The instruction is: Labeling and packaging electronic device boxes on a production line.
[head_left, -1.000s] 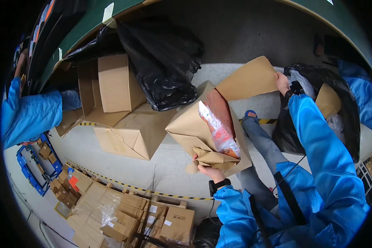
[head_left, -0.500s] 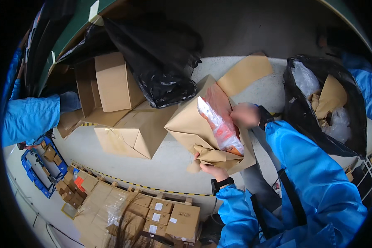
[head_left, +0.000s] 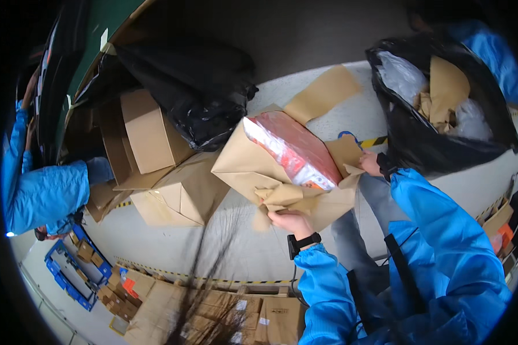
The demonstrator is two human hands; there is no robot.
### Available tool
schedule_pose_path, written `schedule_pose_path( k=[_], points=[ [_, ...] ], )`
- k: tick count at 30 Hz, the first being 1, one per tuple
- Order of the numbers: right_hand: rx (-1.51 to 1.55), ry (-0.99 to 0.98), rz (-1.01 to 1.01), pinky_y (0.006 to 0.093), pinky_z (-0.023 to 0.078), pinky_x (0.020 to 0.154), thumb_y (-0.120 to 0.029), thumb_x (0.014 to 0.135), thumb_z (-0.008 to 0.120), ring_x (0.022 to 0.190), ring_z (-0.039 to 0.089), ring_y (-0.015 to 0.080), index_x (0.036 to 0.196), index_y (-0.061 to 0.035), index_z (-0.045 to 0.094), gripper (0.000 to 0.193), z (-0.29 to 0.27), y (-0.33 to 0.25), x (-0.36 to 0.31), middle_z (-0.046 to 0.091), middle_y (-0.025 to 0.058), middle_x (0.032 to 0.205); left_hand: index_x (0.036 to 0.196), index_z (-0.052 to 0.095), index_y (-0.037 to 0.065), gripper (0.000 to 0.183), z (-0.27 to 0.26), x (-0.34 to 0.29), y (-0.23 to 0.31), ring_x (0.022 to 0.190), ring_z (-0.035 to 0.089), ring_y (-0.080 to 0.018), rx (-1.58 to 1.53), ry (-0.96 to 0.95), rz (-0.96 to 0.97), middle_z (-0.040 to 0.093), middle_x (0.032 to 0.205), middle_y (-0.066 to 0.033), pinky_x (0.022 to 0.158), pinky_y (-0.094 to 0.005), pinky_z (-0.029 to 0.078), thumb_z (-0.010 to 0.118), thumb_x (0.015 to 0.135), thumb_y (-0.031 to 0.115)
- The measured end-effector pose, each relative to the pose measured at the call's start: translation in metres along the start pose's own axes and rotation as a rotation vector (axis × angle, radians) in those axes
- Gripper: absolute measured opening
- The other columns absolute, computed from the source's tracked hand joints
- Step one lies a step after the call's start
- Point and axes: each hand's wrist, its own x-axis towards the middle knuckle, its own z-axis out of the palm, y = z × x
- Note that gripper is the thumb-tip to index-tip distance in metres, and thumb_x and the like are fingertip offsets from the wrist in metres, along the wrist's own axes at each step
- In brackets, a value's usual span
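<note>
In front of me a big box-shaped parcel in brown paper (head_left: 243,163) lies torn open along its top. A red package in shiny clear plastic (head_left: 299,140) shows through the opening. My left hand (head_left: 292,222) is closed on a crumpled fold of brown paper (head_left: 283,197) at the parcel's near side. On the right side, my right hand (head_left: 372,163) pinches the edge of a torn brown paper flap (head_left: 344,153), which stands away from the red package. Some of my left fingers are hidden behind the crumpled paper.
A loose brown sheet (head_left: 323,95) reaches beyond the parcel's far side. At right stands an open black bag (head_left: 403,135) with paper and clear plastic. Cartons (head_left: 172,198) and a black bag (head_left: 198,109) lie left, near another person's blue sleeve (head_left: 52,187). Stacked boxes (head_left: 279,319) stand lower down.
My right hand has moved from beside the red package to the right, drawing a paper flap outward. More of the red package shows. My left hand stays on the crumpled paper.
</note>
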Motion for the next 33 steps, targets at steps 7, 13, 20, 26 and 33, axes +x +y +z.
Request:
schedule_pose_path(
  k=[7, 13, 20, 26, 33],
  points=[
    [0.249, 0.052, 0.179, 0.0422, 0.042, 0.086, -0.012, 0.073, 0.053, 0.095, 0.055, 0.0305, 0.094, -0.0049, 0.062, 0.024, 0.06, -0.13, -0.074, 0.061, 0.0129, 0.095, 0.122, 0.033, -0.007, 0.049, -0.08, -0.031, -0.011, 0.111, 0.038, -0.0299, 0.802, -0.316, 0.549, 0.038, 0.118, -0.0203, 0.096, -0.0422, 0.031, 0.056, 0.08, 0.007],
    [0.421, 0.255, 0.199, 0.04, 0.042, 0.088, -0.015, 0.077, 0.05, 0.101, 0.053, 0.0281, 0.106, -0.0047, 0.057, 0.031, 0.15, -0.208, -0.124, 0.058, 0.0131, 0.106, 0.125, 0.031, -0.01, 0.074, -0.188, -0.146, -0.067, 0.116, 0.036, -0.0349, 0.973, -0.62, 0.0, 0.036, 0.122, -0.0249, 0.1, -0.0426, 0.029, 0.07, 0.078, 0.031],
    [0.423, 0.32, 0.327, 0.0397, 0.038, 0.086, -0.019, 0.075, 0.052, 0.1, 0.05, 0.0291, 0.096, -0.0063, 0.058, 0.025, 0.09, -0.302, -0.065, 0.056, 0.0126, 0.103, 0.12, 0.037, -0.01, 0.079, -0.177, -0.144, -0.094, 0.11, 0.05, -0.0328, 1.02, -0.812, 0.107, 0.049, 0.118, -0.0258, 0.09, -0.0398, 0.04, 0.075, 0.07, 0.037],
    [0.406, 0.149, 0.476, 0.0405, 0.039, 0.085, -0.015, 0.073, 0.055, 0.097, 0.049, 0.0316, 0.097, -0.0066, 0.056, 0.025, 0.04, -0.305, -0.057, 0.054, 0.0143, 0.103, 0.11, 0.058, 0.009, 0.031, -0.224, -0.096, -0.085, 0.088, 0.059, -0.038, 1.227, -0.684, 0.21, 0.062, 0.096, -0.019, 0.074, -0.0413, 0.047, 0.056, 0.079, 0.01],
    [0.222, 0.625, 0.568, 0.0436, 0.035, 0.096, -0.016, 0.075, 0.059, 0.115, 0.04, 0.0379, 0.123, -0.0016, 0.043, 0.052, -0.1, -0.281, 0.003, 0.042, 0.0193, 0.123, 0.107, 0.058, -0.002, 0.027, -0.319, -0.018, -0.05, 0.084, 0.06, -0.0255, 0.957, -0.601, -0.017, 0.063, 0.094, -0.0145, 0.077, -0.0344, 0.047, 0.05, 0.081, 0.001]
  ],
)
